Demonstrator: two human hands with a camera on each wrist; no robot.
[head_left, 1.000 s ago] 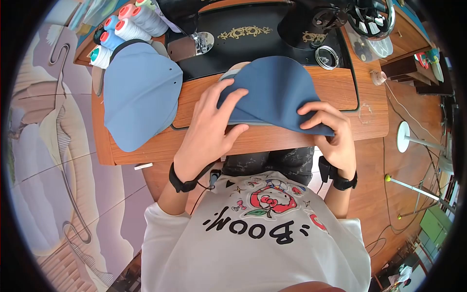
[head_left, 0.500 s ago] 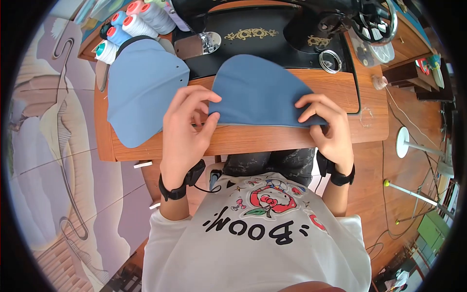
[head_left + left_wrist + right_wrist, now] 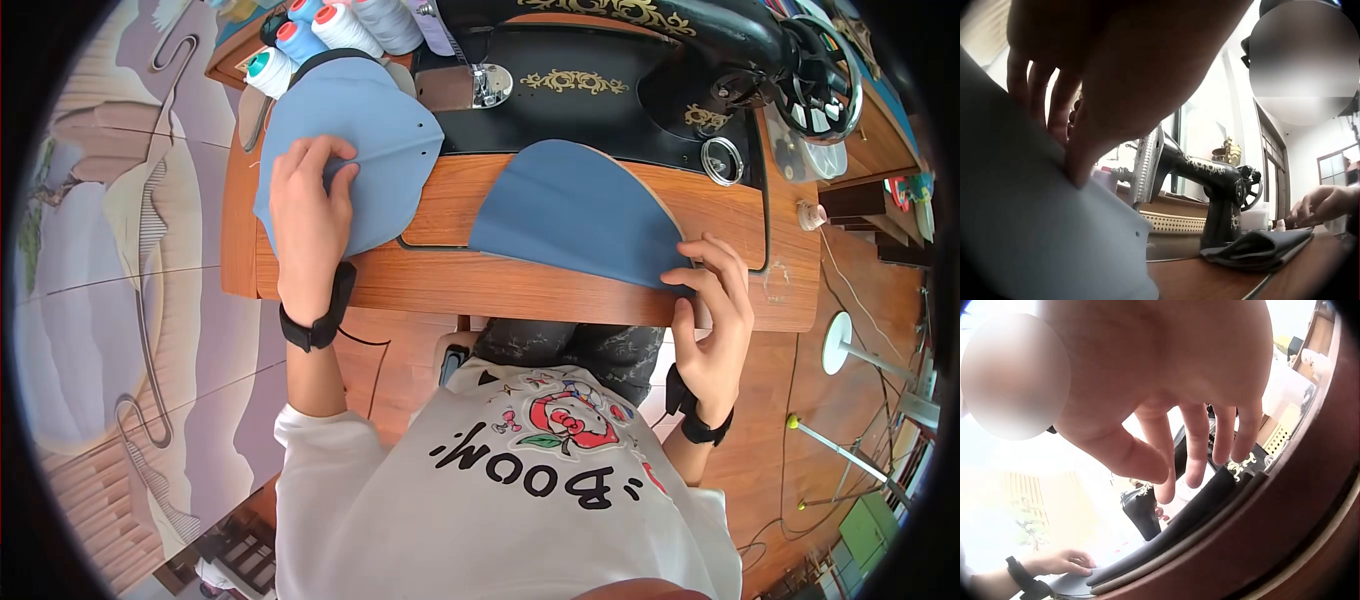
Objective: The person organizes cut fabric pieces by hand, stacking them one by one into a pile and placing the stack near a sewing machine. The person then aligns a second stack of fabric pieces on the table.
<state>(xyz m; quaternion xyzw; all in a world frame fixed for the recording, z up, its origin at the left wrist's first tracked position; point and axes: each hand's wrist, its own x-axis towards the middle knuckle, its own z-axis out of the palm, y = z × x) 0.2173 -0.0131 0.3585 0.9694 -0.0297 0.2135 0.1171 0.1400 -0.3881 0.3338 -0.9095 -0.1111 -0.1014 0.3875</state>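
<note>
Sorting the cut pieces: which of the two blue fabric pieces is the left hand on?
The lighter blue piece at the table's left end, beside the thread spools; the left hand rests there. The darker piece is at the right hand.

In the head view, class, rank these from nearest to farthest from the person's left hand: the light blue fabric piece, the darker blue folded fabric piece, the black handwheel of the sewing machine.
1. Light blue fabric piece, under the left hand, table's left end.
2. Darker blue folded fabric piece, centre-right, at the front edge.
3. Black handwheel of the sewing machine, far right, at the back.

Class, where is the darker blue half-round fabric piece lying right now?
In the head view the darker blue half-round fabric piece lies on the wooden sewing table, before the black sewing machine, its right corner under the right hand.
</note>
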